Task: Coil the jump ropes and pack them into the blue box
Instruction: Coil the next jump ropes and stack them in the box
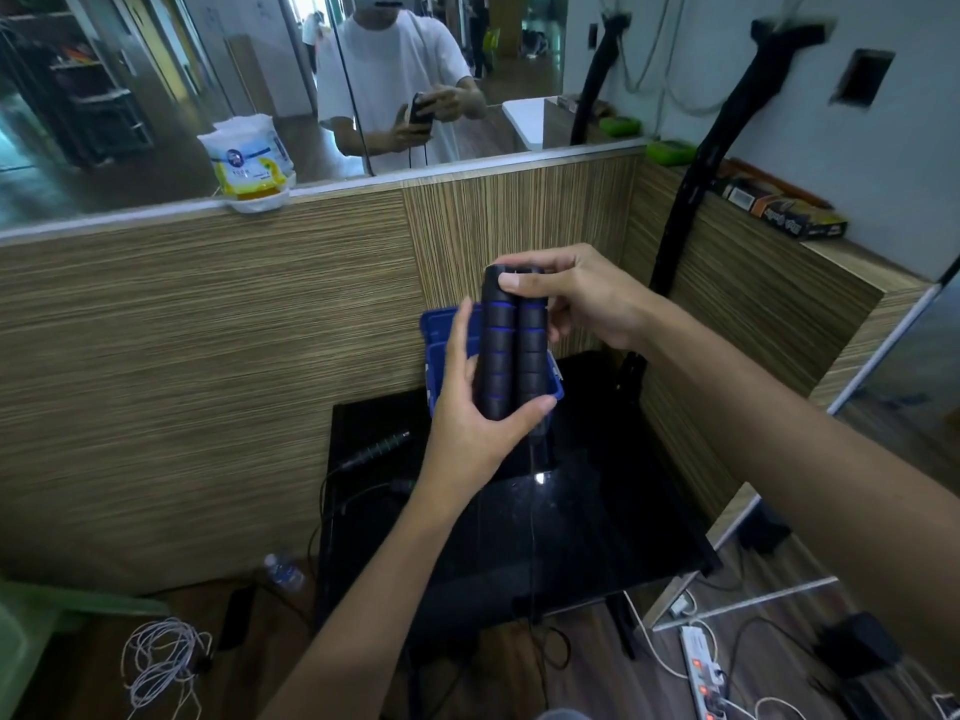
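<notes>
**Both hands hold paired jump-rope handles above the box**

The left hand grips the lower end of two black jump-rope handles, held upright side by side; the right hand pinches their tops. Behind them, the blue box sits on the black worktop.

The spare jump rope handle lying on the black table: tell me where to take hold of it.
Grip the spare handle round its ribbed middle, coming from above with fingers across its width. It lies flat and slanted on the black table, left of both hands, cord trailing from its lower end.
</notes>
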